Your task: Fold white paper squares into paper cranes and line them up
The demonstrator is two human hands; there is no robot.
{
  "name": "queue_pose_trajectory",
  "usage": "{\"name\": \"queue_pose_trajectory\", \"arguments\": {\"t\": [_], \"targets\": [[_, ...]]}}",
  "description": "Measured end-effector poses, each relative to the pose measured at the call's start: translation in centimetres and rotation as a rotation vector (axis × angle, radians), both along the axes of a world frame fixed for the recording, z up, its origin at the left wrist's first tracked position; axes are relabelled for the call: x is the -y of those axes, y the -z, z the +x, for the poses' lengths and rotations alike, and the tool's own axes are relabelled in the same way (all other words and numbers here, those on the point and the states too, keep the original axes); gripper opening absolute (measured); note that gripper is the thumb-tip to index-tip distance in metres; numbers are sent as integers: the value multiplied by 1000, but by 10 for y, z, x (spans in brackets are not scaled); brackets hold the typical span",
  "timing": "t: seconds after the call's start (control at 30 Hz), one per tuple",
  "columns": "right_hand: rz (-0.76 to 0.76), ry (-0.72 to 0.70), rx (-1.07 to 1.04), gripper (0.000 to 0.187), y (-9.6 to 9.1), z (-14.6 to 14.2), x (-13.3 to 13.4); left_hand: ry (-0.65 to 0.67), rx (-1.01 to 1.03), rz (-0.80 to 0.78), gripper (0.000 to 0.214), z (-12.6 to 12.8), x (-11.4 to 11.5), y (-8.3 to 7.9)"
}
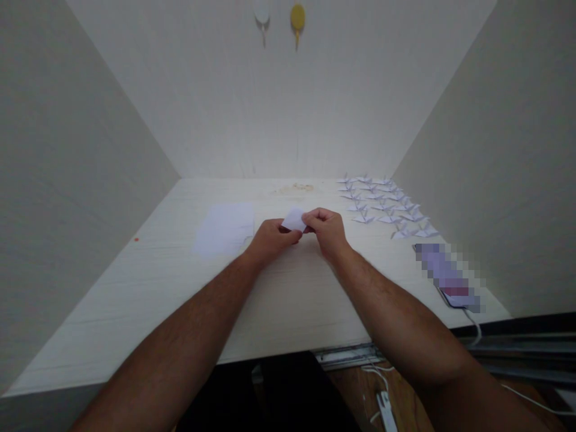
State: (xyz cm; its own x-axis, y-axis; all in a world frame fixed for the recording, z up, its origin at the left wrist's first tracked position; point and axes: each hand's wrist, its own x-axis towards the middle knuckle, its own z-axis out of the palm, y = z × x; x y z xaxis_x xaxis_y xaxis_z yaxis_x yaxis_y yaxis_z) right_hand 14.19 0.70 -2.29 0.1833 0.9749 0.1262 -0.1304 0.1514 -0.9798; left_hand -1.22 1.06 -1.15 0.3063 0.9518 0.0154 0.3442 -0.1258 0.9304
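Observation:
A small piece of white folded paper [294, 219] is held between my two hands, above the middle of the pale table. My left hand [274, 239] grips its lower left side, the thumb lying along the near edge. At the paper's right corner, the thumb and fingers of my right hand [327, 229] pinch it. The fingers behind the paper are partly hidden. To the right of my hands stand rows of folded white paper cranes [382, 204]. White paper sheets [225, 228] lie flat to the left.
A phone [443, 276], blurred out, lies at the right with a white cable [474, 330] running over the table's edge. Walls enclose the table [297, 300] at the back and sides. Two hooks, one white [261, 13] and one yellow [297, 18], hang on the back wall.

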Motion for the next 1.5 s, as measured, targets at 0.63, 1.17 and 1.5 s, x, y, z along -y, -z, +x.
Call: {"name": "queue_pose_trajectory", "arguments": {"t": [0.63,1.17,1.5], "targets": [[-60,-63,84,22,23,1,-10,-150,237,3,19,7,-9,18],[-60,-64,554,21,13,-2,68,-207,-153,76,20,-22,76,7],[-39,-146,545,23,13,-3,65,-218,137,-26,18,-21,66,16]]}}
